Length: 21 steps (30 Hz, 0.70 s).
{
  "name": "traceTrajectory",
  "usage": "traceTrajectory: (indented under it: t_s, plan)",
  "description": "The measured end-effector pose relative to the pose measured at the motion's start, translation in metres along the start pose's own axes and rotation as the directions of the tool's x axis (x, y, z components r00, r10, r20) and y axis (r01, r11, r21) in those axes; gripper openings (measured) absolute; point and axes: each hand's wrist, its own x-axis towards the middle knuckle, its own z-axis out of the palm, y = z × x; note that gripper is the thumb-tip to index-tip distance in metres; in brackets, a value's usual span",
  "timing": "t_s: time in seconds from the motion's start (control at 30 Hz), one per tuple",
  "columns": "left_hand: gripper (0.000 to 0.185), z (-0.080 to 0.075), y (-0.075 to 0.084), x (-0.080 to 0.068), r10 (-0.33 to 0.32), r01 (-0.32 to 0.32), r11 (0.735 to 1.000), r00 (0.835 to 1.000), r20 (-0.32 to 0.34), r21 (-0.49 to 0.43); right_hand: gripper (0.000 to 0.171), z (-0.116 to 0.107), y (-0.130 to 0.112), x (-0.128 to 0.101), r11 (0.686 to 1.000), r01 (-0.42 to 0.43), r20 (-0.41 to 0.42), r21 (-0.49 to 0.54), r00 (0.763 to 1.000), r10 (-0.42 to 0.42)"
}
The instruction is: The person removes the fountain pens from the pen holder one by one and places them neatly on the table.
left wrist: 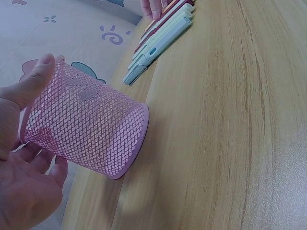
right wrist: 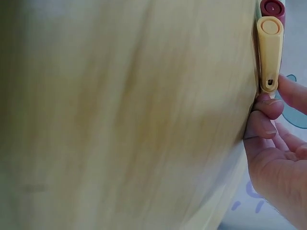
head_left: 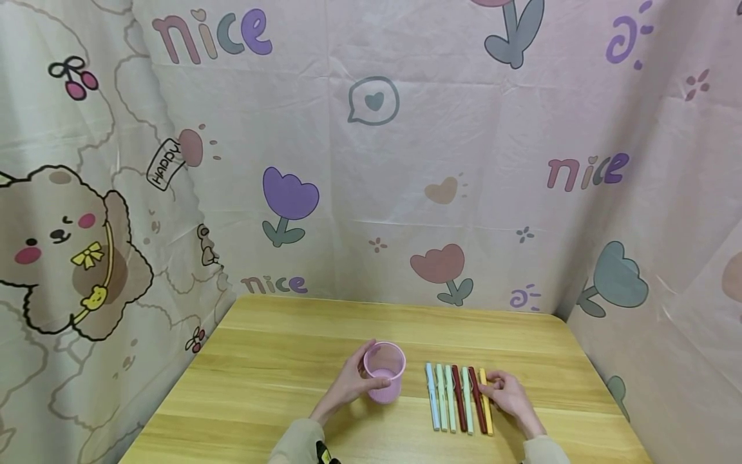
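Note:
My left hand (head_left: pixel 355 381) grips a pink mesh pen holder (head_left: pixel 385 393) around its side near the rim, thumb on one side and fingers on the other. In the left wrist view, the holder (left wrist: pixel 91 120) shows its mesh wall, and its base is at the wooden table. To its right lies a row of pens side by side: a light blue pen (head_left: pixel 433 398), several pale green ones, dark red ones, and a yellow pen (head_left: pixel 487 406) at the right end. My right hand (head_left: pixel 507 393) pinches the yellow pen (right wrist: pixel 270 52) between thumb and finger.
The wooden table (head_left: pixel 278 335) has its back edge against a patterned curtain (head_left: pixel 359 167). More printed curtain hangs along the left and right sides. Beside the yellow pen, a dark red pen (head_left: pixel 478 403) lies close by.

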Motion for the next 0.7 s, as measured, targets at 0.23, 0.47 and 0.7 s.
traceTrajectory:
  t_s: [0.23, 0.47, 0.7]
  plan:
    - [0.099, -0.0003, 0.0001, -0.0002, -0.002, 0.002, 1.0, 1.0, 0.0, -0.01, 0.043, -0.0001, -0.0001, 0.0003, 1.0, 0.006, 0.005, -0.016, 1.0, -0.006]
    - [0.098, 0.0, -0.0003, 0.0, 0.005, -0.005, 1.0, 1.0, 0.001, -0.011, 0.043, 0.0, 0.0001, 0.0012, 0.999, 0.009, 0.0, -0.033, 1.0, -0.009]
    - [0.099, 0.0002, -0.0018, -0.0002, 0.012, -0.012, 1.0, 1.0, -0.001, 0.001, 0.044, 0.0, 0.0001, 0.0007, 0.999, 0.008, -0.003, -0.052, 1.0, -0.008]
